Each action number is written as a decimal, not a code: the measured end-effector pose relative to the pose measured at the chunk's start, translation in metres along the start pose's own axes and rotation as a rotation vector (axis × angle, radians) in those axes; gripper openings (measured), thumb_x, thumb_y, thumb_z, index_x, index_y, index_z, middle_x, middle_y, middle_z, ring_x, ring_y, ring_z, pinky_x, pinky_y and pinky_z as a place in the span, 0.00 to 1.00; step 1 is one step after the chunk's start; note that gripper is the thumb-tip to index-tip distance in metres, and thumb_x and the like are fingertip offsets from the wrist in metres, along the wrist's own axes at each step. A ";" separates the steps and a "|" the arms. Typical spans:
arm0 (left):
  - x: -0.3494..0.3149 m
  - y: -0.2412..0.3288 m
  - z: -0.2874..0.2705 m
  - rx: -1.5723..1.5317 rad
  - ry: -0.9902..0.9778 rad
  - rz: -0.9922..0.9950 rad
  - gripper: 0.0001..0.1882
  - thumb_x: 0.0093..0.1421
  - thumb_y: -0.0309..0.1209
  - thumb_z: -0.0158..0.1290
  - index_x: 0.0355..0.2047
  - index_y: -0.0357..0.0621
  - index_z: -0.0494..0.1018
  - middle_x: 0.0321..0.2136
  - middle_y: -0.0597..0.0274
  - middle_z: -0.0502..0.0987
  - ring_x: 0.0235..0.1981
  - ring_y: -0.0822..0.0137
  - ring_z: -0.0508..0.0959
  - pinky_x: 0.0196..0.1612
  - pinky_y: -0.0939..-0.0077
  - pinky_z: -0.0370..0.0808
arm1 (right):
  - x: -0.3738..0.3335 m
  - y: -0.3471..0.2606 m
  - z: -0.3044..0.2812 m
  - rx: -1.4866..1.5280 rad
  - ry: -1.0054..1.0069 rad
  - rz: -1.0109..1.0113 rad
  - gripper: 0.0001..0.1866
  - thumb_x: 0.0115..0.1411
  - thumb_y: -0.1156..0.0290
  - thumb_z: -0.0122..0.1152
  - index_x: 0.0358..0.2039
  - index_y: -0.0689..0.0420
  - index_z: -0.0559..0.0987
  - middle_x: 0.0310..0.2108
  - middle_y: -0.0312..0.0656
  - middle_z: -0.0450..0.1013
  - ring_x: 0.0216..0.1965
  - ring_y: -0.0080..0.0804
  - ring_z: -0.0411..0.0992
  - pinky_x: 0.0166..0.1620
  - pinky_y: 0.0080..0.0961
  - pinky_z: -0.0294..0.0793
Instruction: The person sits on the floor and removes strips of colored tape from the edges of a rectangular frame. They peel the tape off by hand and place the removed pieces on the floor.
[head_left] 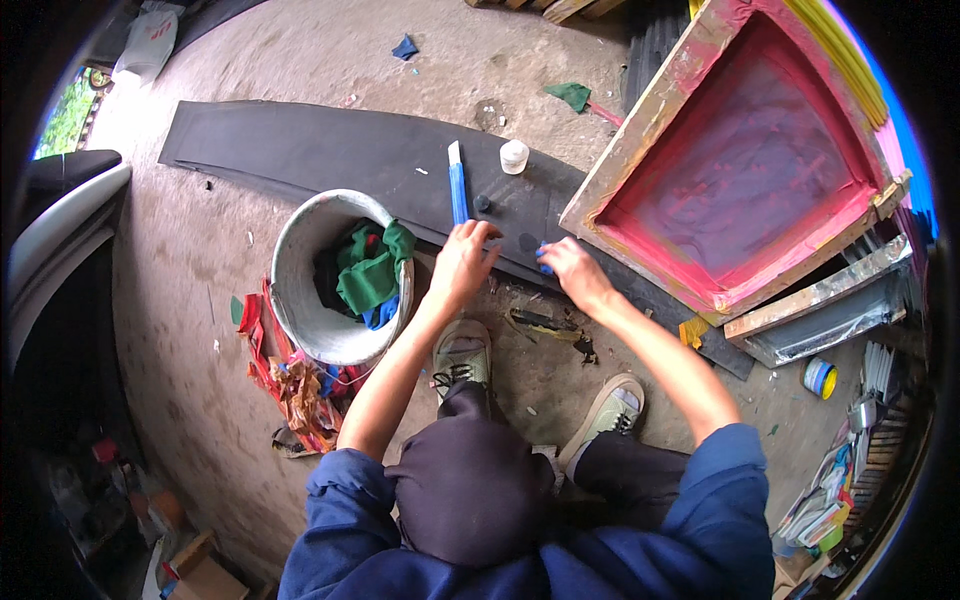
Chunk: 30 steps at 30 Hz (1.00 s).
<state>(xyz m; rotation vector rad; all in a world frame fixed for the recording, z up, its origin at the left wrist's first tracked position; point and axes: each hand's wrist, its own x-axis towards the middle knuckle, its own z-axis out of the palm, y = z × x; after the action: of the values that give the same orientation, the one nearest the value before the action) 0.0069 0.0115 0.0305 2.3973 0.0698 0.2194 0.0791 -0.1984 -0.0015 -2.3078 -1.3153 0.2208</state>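
My left hand (463, 266) is over the near edge of a long dark sheet (300, 135), thumb and fingers apart with nothing visible between them. Just beyond its knuckles lies a narrow blue tool (458, 190) with a pale tip; its near end meets the hand. My right hand (578, 272) pinches a small blue piece (543, 258), mostly covered by the fingers, so its kind is unclear. Between and beyond the hands, a small white tub (514, 157) and a small black cap-like piece (483, 203) sit on the sheet.
Left of my left arm stands a grey-white bucket (290, 335) with green and blue cloths (372, 275). Crumpled red and brown scraps (300, 395) lie beside it. At right lean a red-stained wooden screen frame (640, 130) and a smaller frame (800, 300), near a yellow-and-blue can (819, 377).
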 end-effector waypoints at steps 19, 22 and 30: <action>-0.153 0.000 -0.164 -0.959 0.884 -0.575 0.16 0.56 0.27 0.51 0.46 0.42 0.68 0.37 0.61 0.75 0.37 0.73 0.74 0.41 0.80 0.71 | 0.178 -0.266 0.004 0.618 -0.136 -0.237 0.10 0.44 0.81 0.60 0.31 0.58 0.77 0.29 0.40 0.68 0.32 0.29 0.73 0.38 0.24 0.73; -0.230 -0.015 -0.179 -0.592 1.012 -0.656 0.17 0.53 0.23 0.52 0.44 0.41 0.69 0.34 0.56 0.77 0.36 0.72 0.76 0.38 0.78 0.73 | 0.174 -0.330 0.043 0.621 -0.345 -0.434 0.13 0.42 0.84 0.56 0.32 0.60 0.76 0.29 0.43 0.70 0.33 0.30 0.73 0.39 0.25 0.73; -0.293 -0.029 -0.186 0.225 0.480 -1.103 0.29 0.49 0.38 0.57 0.53 0.61 0.63 0.58 0.39 0.50 0.59 0.37 0.48 0.53 0.38 0.54 | 0.166 -0.294 0.048 -0.018 -0.418 -0.720 0.16 0.50 0.77 0.46 0.41 0.56 0.72 0.38 0.48 0.67 0.43 0.44 0.67 0.45 0.36 0.68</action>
<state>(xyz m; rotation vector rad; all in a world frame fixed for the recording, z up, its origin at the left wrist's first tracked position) -0.3145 0.1239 0.1061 2.1022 1.6289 0.2491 -0.0765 0.0832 0.1112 -1.6988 -2.2583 0.4560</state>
